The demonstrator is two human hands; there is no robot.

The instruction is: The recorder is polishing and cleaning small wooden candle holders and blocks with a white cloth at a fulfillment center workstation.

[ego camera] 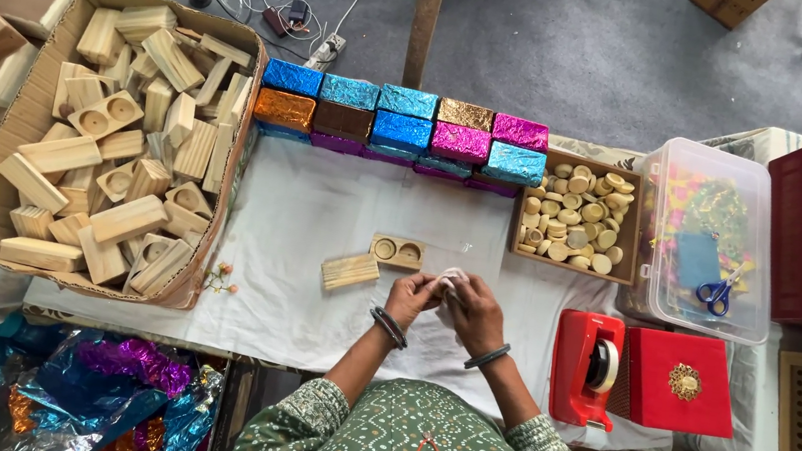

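Observation:
My left hand (411, 295) and my right hand (474, 309) meet over the white table cloth (302, 214), both pinched on a small pale round piece (453, 279) held between the fingertips. Just beyond the hands lies a small wooden block with two round hollows (396, 250), and to its left a plain wooden block (349, 271) lies flat. Both wrists wear dark bangles.
A cardboard box of wooden blocks (120, 133) fills the left. Foil-wrapped blocks (403, 120) in blue, orange, brown and pink are stacked at the back. A wooden tray of pale discs (575, 215), a clear plastic tub with scissors (711, 241), a red tape dispenser (586, 366) and a red box (680, 381) stand right. Crumpled foil sheets (60, 388) lie at bottom left.

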